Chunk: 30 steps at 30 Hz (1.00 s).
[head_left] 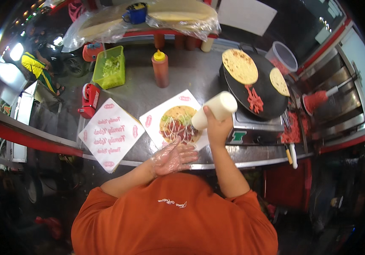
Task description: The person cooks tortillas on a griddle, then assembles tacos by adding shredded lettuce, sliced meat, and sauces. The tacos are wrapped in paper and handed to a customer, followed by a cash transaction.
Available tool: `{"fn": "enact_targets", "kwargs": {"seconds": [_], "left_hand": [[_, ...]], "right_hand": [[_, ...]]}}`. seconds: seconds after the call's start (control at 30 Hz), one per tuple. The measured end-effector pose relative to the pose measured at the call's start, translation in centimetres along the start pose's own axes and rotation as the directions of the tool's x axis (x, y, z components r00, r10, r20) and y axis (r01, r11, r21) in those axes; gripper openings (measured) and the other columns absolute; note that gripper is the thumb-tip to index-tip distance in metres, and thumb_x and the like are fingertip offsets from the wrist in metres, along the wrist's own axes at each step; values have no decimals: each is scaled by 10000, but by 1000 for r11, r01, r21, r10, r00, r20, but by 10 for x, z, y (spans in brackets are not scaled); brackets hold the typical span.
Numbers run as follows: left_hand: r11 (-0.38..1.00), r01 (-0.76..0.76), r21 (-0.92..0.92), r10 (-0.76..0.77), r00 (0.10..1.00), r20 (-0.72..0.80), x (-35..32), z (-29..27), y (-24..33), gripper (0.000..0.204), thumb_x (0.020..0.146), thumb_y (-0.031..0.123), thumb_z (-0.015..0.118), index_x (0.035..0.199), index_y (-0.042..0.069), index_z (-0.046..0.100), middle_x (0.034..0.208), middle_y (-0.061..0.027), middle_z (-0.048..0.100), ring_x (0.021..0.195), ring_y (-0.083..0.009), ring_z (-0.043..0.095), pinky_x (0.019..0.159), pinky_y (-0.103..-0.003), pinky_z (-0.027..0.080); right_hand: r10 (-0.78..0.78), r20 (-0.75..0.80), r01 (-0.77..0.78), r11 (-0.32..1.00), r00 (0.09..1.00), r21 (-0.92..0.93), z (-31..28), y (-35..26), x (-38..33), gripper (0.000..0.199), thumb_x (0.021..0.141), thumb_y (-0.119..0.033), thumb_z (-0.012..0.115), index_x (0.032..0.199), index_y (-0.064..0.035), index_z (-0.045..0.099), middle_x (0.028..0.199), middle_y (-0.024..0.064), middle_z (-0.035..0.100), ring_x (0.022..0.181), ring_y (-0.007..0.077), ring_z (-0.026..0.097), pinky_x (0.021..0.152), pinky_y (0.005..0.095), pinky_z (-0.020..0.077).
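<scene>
My right hand (219, 126) grips a white squeeze bottle (216, 109), tilted with its lower end over a flatbread. The flatbread (170, 114) lies on a printed sheet of white paper (148, 121) and bears shredded lettuce, reddish meat and thin lines of white sauce. At the near edge of that paper is my left hand (174, 159), in a clear plastic glove, its fingers spread and nothing in it. The bottle's nozzle is hidden from view.
A stack of printed papers (111, 135), a red tape dispenser (89, 100) and a green lettuce basket (120, 80) stand left. Behind is a red sauce bottle (160, 70). Right, a black griddle (237, 91) carries flatbreads (239, 66) and meat strips (254, 100); knife handles (293, 156) overhang the front edge.
</scene>
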<state>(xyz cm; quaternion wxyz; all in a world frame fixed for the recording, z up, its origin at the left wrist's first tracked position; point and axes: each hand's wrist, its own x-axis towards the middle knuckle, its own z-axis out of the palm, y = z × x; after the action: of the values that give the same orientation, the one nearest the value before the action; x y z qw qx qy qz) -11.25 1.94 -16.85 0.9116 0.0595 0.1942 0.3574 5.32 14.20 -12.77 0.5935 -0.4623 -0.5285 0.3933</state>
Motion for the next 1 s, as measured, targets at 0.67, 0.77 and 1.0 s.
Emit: {"fn": "enact_targets", "kwargs": {"seconds": [0.67,0.77,1.0], "left_hand": [[-405,502,764,862,-69,503,-21,-55,213,1356,663,760,812,1651,56,208,1642,-229,365,1515,-414,380,1257,-637,164],[-473,-177,863,845,186,501,-32,-12,162,917,718,467,939,1447,85,535,1455,-198,589,1347,-426,569,1175,-577,391],[-680,-485,550,238,563,792,-61,26,51,710,869,222,828,1512,156,534,1586,-124,495,1484,-381,441,1255,-550,274]], "right_hand": [[-232,498,317,944,836,-93,201,75,95,824,855,-92,807,1555,-24,380,1466,219,558,1388,340,528,1156,418,426],[-434,308,382,898,847,217,161,30,19,647,983,-141,671,1548,-15,382,1499,186,544,1364,320,551,1147,419,441],[31,452,-330,728,892,601,19,-20,-34,602,961,-337,740,1386,-3,473,1217,183,657,1111,308,685,1010,443,561]]}}
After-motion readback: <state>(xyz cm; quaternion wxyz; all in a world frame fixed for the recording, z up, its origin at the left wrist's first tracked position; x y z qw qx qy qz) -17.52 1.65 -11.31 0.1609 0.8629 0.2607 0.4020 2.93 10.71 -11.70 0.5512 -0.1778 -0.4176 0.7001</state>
